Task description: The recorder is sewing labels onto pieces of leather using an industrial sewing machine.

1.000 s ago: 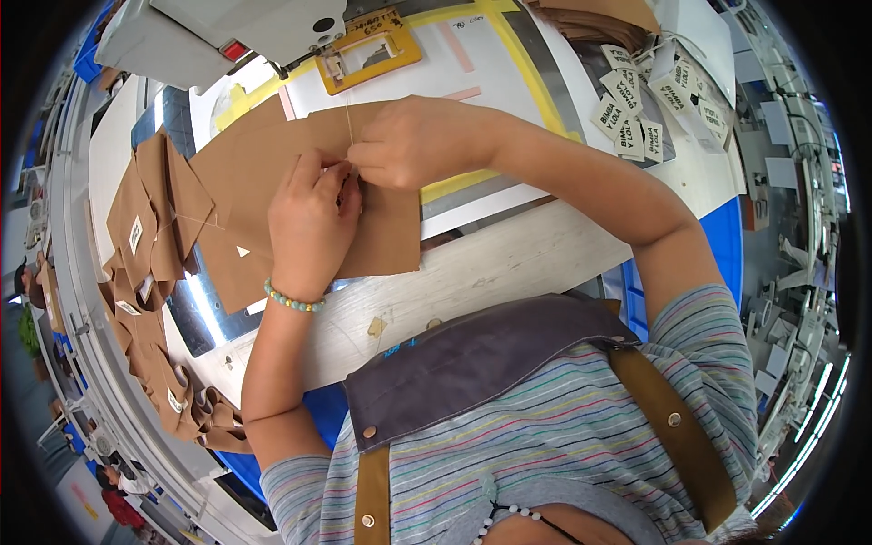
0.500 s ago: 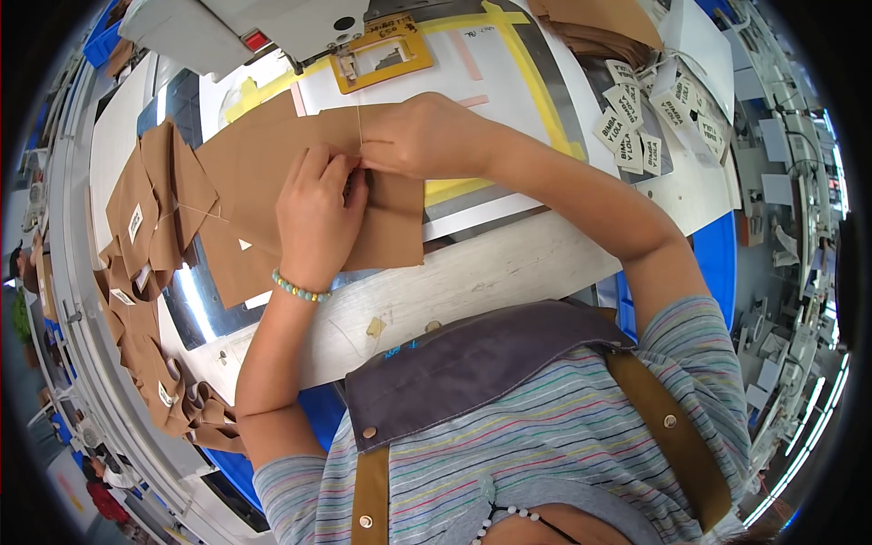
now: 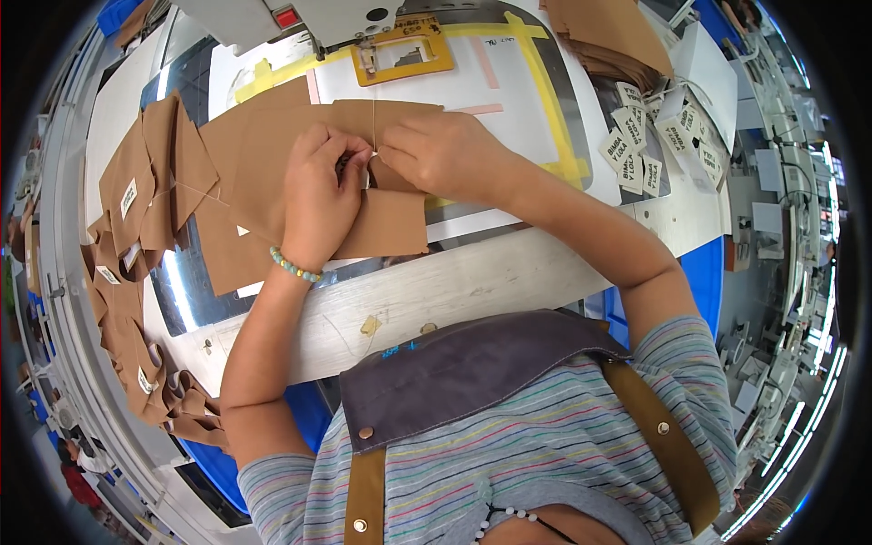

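A brown fabric piece (image 3: 272, 173) lies on the table under both hands. My left hand (image 3: 320, 191), with a beaded bracelet at its wrist, is closed over the fabric, thumb and finger pinched at its edge. Something dark shows inside its curl, too hidden to name. Close beside it, my right hand (image 3: 450, 156) is closed too, its fingertips pinched by a tiny white bit. What they hold is hidden. A pale thread (image 3: 374, 113) runs across the fabric down to the fingertips. Below the right hand, a fabric flap (image 3: 391, 222) lies apart from the upper part.
A white sewing machine head (image 3: 291, 18) stands at the far side, next to a yellow frame (image 3: 404, 56). Linked brown pieces (image 3: 150, 173) with white labels hang over the left edge. At far right lie several loose labels (image 3: 636, 136) and a brown fabric stack (image 3: 613, 41).
My right hand has shifted right and toward me, its fingertips now slightly apart from the left hand's. The fabric edge beneath it has opened into separate parts. The whole view has moved slightly.
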{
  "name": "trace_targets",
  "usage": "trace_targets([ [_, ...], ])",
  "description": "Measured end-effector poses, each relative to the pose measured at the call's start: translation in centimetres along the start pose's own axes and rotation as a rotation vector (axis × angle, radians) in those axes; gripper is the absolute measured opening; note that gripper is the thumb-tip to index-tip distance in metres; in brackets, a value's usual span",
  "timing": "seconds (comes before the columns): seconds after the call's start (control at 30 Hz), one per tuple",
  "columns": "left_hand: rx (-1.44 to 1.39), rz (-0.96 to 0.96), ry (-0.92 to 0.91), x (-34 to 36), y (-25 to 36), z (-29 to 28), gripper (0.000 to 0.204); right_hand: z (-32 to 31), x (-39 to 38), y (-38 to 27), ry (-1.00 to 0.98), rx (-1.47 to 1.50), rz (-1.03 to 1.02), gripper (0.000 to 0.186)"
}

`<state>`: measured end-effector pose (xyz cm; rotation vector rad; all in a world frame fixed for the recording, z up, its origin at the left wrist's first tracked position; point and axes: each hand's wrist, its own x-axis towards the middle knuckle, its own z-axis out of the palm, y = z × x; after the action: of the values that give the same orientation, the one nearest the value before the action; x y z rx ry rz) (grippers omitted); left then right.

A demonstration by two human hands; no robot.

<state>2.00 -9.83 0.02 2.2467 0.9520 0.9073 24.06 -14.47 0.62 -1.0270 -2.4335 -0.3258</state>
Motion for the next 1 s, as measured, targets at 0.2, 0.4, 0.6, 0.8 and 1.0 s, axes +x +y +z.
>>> trace_targets([
  [0.2, 0.032, 0.028, 0.042, 0.1, -0.1, 0.4, 0.004, -0.1, 0.2, -1.0, -0.018, -0.109, -0.045, 0.013],
  [0.4, 0.036, 0.025, 0.043, 0.0, 0.0, 0.3, 0.003, 0.3, 0.1, -0.9, 0.043, -0.072, -0.025, 0.009],
  [0.6, 0.031, 0.016, 0.044, -0.1, -0.1, 0.3, 0.002, 0.0, 0.4, -0.9, 0.049, -0.060, -0.051, 0.013],
  [0.8, 0.022, 0.021, 0.045, -0.1, 0.0, 0.2, 0.003, 0.2, 0.3, -1.1, 0.037, -0.057, -0.025, 0.013],
  [1.0, 0.002, 0.035, 0.009, -0.2, 0.1, -0.1, 0.013, -0.1, 1.0, -1.3, -0.069, 0.009, 0.064, 0.008],
])
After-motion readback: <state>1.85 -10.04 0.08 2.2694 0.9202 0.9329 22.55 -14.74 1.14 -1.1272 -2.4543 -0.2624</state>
